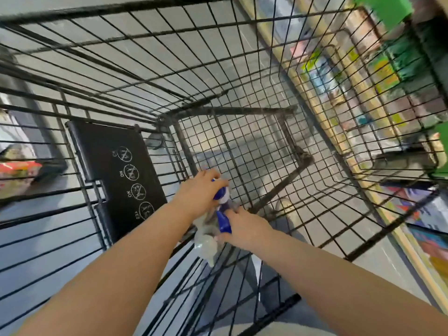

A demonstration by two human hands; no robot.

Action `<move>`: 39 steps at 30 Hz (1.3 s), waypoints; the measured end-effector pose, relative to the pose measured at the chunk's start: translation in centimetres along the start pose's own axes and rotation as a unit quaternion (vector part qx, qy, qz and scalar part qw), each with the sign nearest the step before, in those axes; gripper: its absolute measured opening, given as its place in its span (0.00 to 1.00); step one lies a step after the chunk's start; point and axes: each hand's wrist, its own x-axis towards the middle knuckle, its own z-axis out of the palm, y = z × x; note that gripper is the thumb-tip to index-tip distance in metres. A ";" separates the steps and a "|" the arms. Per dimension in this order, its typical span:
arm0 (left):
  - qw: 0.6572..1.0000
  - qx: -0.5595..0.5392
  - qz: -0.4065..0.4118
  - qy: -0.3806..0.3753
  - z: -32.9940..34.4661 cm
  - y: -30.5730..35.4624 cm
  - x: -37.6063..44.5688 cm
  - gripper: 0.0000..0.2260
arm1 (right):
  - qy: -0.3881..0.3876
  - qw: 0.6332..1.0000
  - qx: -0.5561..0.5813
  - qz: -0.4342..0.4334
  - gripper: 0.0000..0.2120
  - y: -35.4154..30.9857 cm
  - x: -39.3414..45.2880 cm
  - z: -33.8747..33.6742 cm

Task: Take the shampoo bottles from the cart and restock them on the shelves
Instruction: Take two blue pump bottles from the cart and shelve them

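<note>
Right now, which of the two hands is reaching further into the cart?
The left hand. It grips the blue-and-white bottle further from the body, while the right hand holds the blue part nearer the cart's near end.

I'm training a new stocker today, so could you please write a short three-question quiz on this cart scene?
1. True or false: both hands are inside the cart.
2. What colour are the caps on the bottles?
A) red B) blue C) yellow
3. On which side of the left hand does the black flap with the safety pictograms lie?

Key: 1 true. 2 B. 3 its left; the right hand holds the nearer bottle.
</note>
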 end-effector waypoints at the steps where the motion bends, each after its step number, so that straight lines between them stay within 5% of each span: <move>1: 1.000 0.001 -0.004 0.005 0.1 0.0 0.1 0.23 | -0.007 1.000 0.014 0.000 0.28 0.1 0.1 -0.2; 6: 0.999 -0.014 -0.030 0.022 0.0 1.0 1.0 0.22 | -0.022 0.999 0.023 -0.025 0.19 0.8 -0.3 -2.0; 17: 0.955 -0.199 -0.143 0.166 -3.9 6.4 1.9 0.17 | 0.096 0.991 -0.093 0.031 0.13 7.9 -4.9 -10.3; 25: 0.928 -0.261 -0.149 0.220 -4.6 10.7 5.6 0.20 | 0.188 0.957 -0.212 0.062 0.24 13.4 -7.2 -14.7; 31: 0.911 -0.293 -0.184 0.225 -3.0 12.1 8.4 0.19 | 0.203 0.971 -0.122 0.039 0.25 16.7 -6.3 -15.7; 39: 0.797 -0.501 -0.179 0.286 -1.9 12.2 9.2 0.21 | 0.214 0.977 0.008 0.004 0.22 18.3 -4.2 -16.0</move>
